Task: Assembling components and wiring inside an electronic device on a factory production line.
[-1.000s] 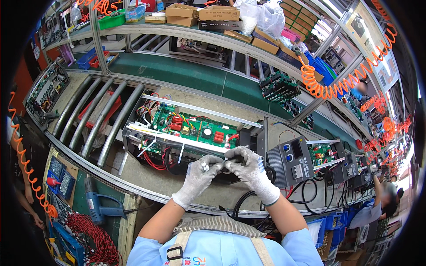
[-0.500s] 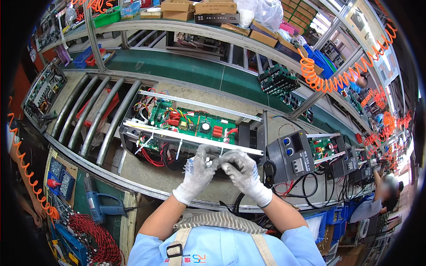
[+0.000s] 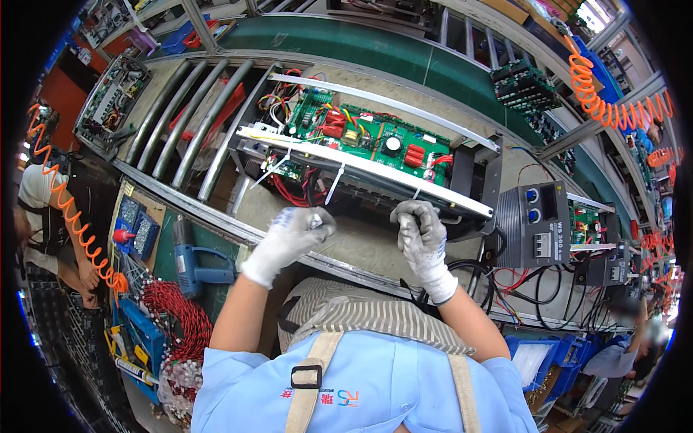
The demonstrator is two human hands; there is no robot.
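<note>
An open machine chassis [image 3: 375, 178] with a green circuit board [image 3: 375, 144] lies in front of me. White cable ties [image 3: 336, 182] hang from its near white rail [image 3: 433, 189]. My left hand [image 3: 297, 229], in a white and grey glove, is closed just off the chassis's near side. A small white bit shows at its fingertips, too small to name. My right hand [image 3: 420, 234], gloved alike, is closed below the rail, near the short end of another tie. Whatever it may hold is hidden by the curled fingers.
Steel rollers [image 3: 191, 133] lie left of the chassis. A blue heat gun [image 3: 195, 263], a red-and-black wire bundle [image 3: 177, 314] and blue bins [image 3: 137, 227] are at lower left. A grey-fronted machine [image 3: 534, 224] with black cables stands right. An orange coiled hose [image 3: 603, 97] hangs at upper right.
My hands, close together at the rail before, have parted; the left moved left and down from the chassis. The view has shifted, so the bench sits higher and farther right.
</note>
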